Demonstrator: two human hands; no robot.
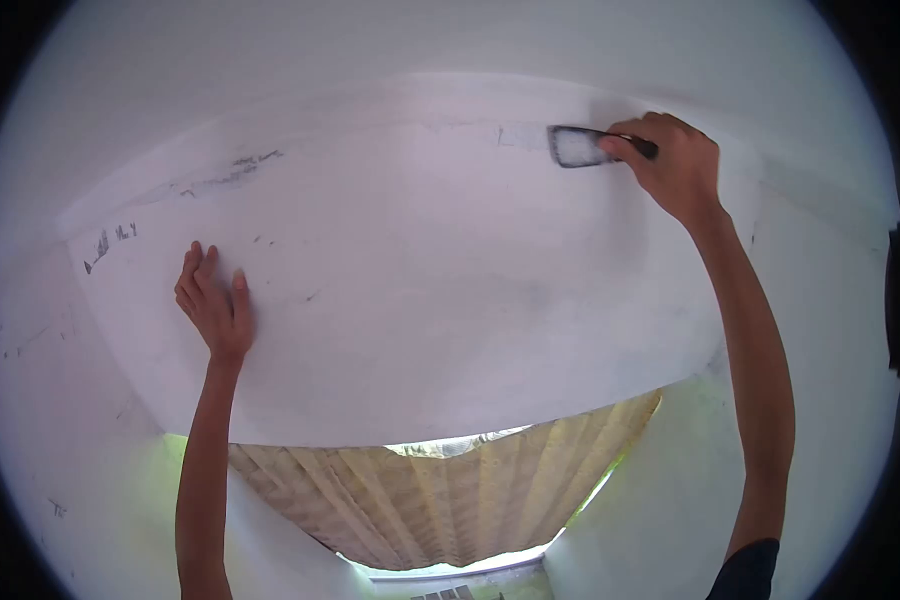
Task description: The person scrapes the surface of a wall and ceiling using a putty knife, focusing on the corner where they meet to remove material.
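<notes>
Right hand (675,165) grips a scraper (580,147) high on the wall (450,280), blade flat against it; left hand (213,305), fingers spread, braces lower on the wall; even pressure seems wisest.

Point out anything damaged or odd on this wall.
Dark grey scuff marks streak the white wall at upper left, with smaller dark flecks lower down. They break an otherwise even finish. The right hand grips a dark-rimmed flat tool near the top; the left hand lies flat on the wall.

No readable text, it seems.
</notes>
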